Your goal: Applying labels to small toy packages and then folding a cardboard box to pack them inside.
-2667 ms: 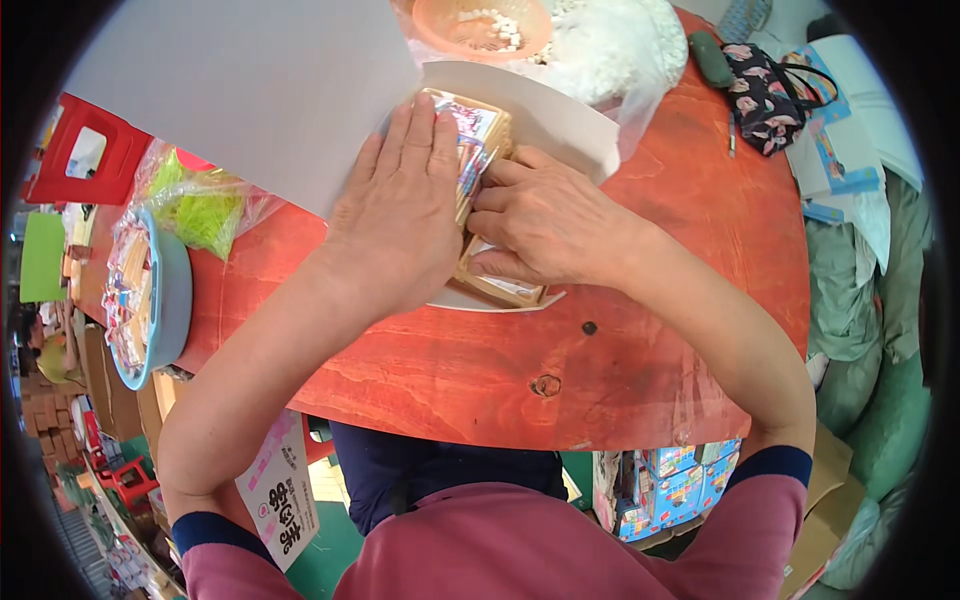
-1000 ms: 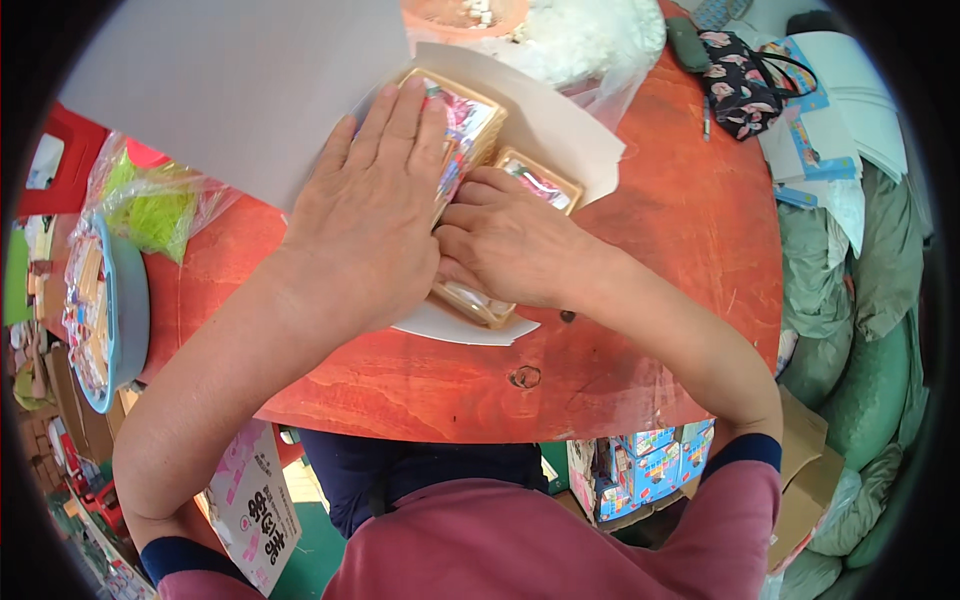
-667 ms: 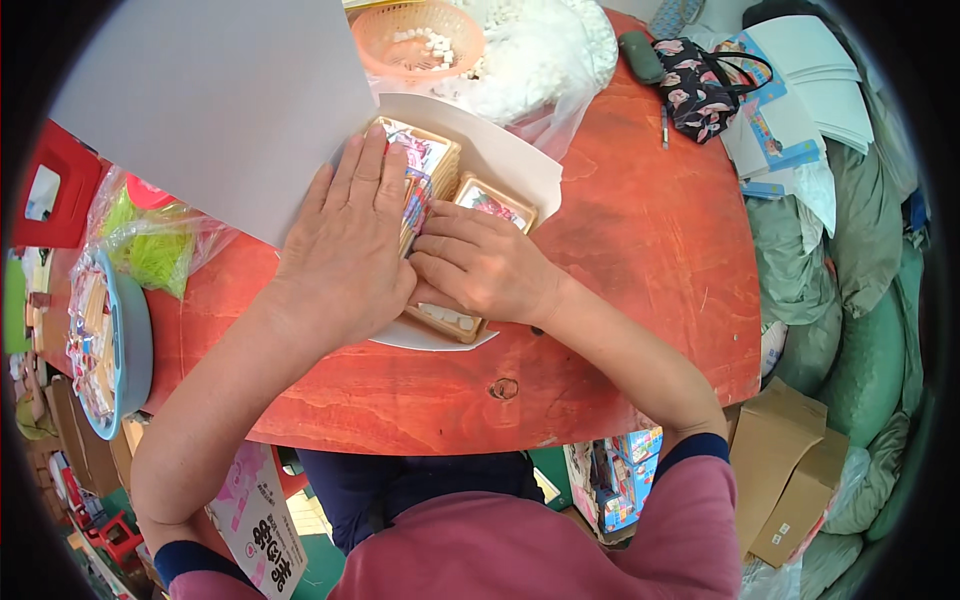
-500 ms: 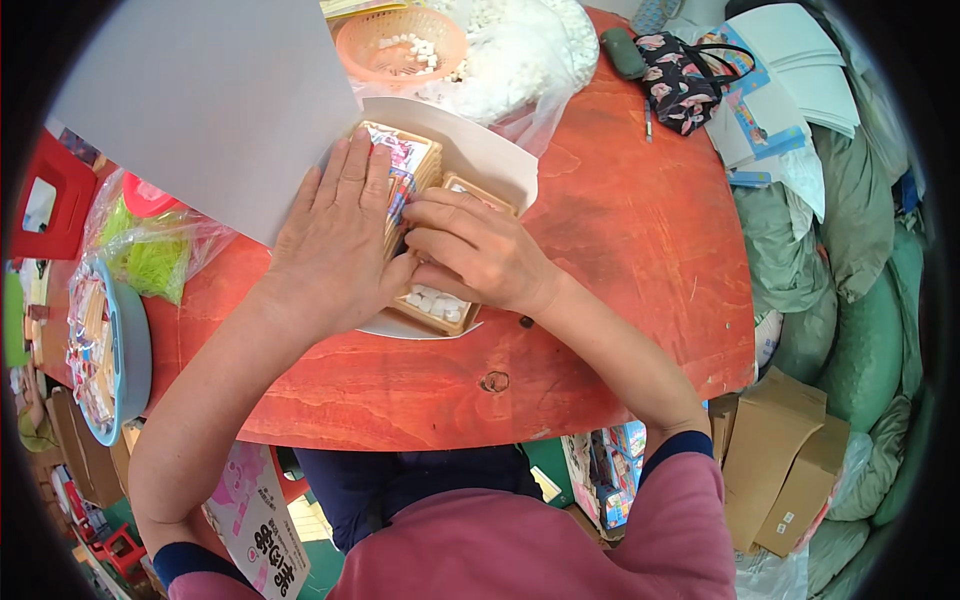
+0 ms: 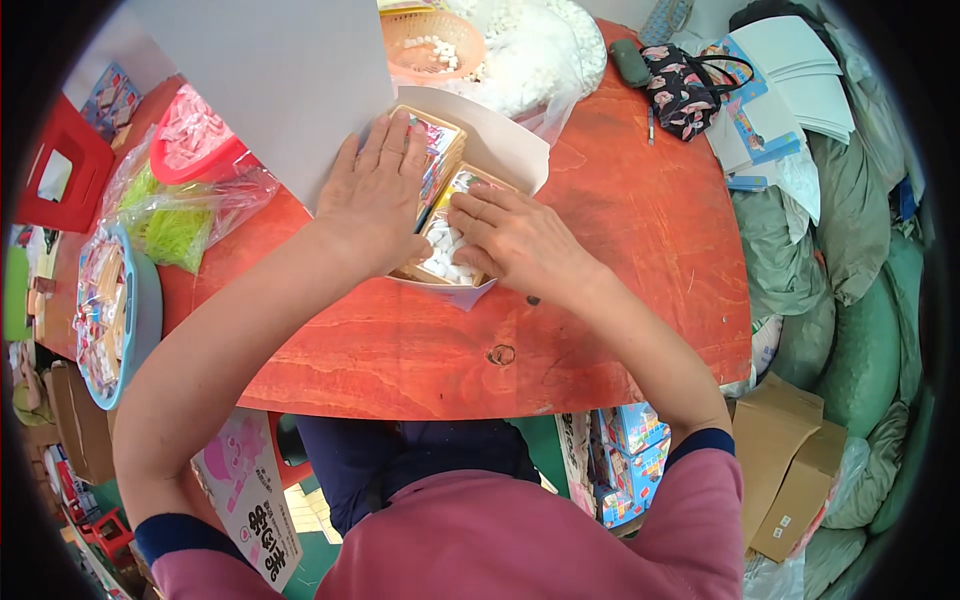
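A white cardboard box (image 5: 505, 135) stands on the red table with its large lid flap (image 5: 275, 80) raised at the left. Inside are stacked wooden-rimmed trays (image 5: 450, 140) with colourful printed tops, and beside them a tray holding small white pieces (image 5: 442, 258). My left hand (image 5: 370, 205) lies flat, fingers stretched, over the left edge of the stack and the box side. My right hand (image 5: 520, 240) rests on the right tray, its fingers slightly bent and apart on its surface. Its fingertips partly cover the white pieces.
An orange basket (image 5: 470, 52) and a plastic bag of white pieces (image 5: 535, 50) are at the back. A blue tub (image 5: 148, 305), green strands in a bag (image 5: 175, 225) and a red basin (image 5: 195, 165) stand left. A patterned bag (image 5: 680, 90) lies far right.
The box now sits further right and back in the picture. My right hand has loosened from between the trays and spread over the right one, exposing more white pieces. My left hand stays flat.
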A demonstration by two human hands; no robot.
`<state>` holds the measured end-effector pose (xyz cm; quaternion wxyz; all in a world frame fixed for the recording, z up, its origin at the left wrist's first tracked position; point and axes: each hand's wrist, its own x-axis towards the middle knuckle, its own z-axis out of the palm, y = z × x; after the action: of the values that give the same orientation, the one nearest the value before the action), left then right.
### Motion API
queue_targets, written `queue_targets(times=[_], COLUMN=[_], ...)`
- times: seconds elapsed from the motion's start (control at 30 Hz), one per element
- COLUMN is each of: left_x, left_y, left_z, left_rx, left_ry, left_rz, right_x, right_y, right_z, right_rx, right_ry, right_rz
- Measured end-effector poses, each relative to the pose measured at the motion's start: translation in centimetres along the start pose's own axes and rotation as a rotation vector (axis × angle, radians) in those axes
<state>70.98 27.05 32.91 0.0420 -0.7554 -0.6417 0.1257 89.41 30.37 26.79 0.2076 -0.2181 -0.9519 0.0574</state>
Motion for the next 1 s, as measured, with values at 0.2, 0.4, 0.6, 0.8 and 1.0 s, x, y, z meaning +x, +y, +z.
queue_targets(times=[0.2,0.4,0.6,0.8,1.0], left_x=[0.3,0.5,0.1,-0.4,-2.0], left_y=[-0.7,-1.3,-1.5,-1.8,-2.1], left_z=[-0.3,0.2,1.5,1.5,1.2], left_rx=[-0.088,-0.154,-0.183,-0.286,-0.277], left_ry=[-0.001,0.045,0.235,0.360,0.356], left_rz=[0.024,0.018,0.035,0.115,0.202], right_x=[1.0,1.2,0.1,0.2,2.7], right_y=[-0.3,-0.1,0.9,0.9,0.6], right_z=[-1.5,-2.3,-3.7,-3.2,-2.0], right_rx=[-0.003,0.143,0.303,0.232,0.143], right_ry=[0.019,0.000,0.161,0.157,-0.059], right_rz=[0.003,0.136,0.161,0.150,-0.002])
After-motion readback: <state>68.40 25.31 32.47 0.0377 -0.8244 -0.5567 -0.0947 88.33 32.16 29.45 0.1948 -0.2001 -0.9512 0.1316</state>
